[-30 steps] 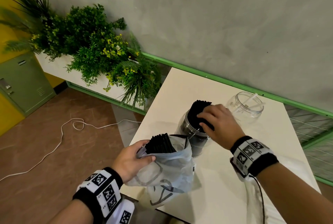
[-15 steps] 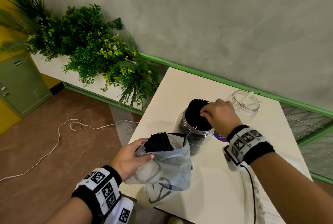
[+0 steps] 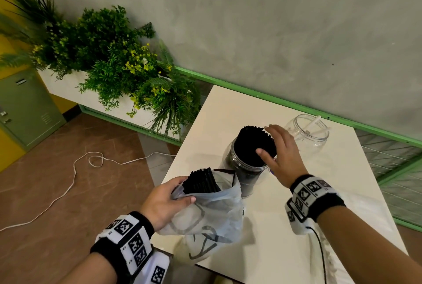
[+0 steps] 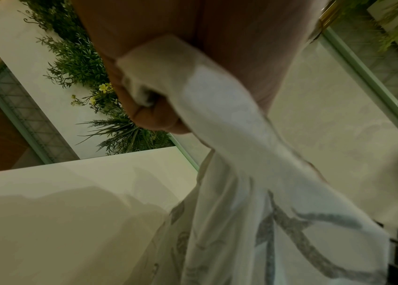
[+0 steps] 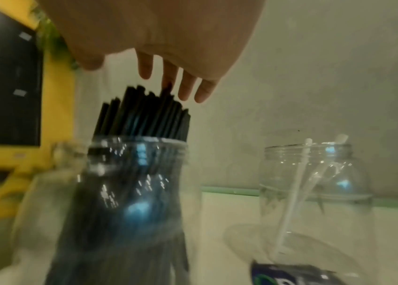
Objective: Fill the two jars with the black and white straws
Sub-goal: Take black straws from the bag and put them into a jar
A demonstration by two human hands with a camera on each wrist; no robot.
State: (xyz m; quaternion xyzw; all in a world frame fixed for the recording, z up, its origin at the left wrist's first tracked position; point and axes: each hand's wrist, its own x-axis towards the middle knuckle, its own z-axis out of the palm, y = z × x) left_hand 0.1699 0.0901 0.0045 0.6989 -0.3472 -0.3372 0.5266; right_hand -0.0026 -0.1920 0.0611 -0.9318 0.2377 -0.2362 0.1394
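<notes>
A clear jar packed with black straws stands mid-table; it also shows in the right wrist view. My right hand hovers over the straw tops with fingers spread and straight, holding nothing. Behind it a second clear jar holds two white straws. My left hand grips the mouth of a translucent plastic bag with more black straws sticking out. The left wrist view shows fingers pinching the bag.
The white table ends close to my body and on the left. A planter with green plants stands left of it. A white cable lies on the brown floor. A green rail runs along the grey wall.
My right hand has let go of the black straws in the jar and spread its fingers above them. The left hand still holds the bag in the same place.
</notes>
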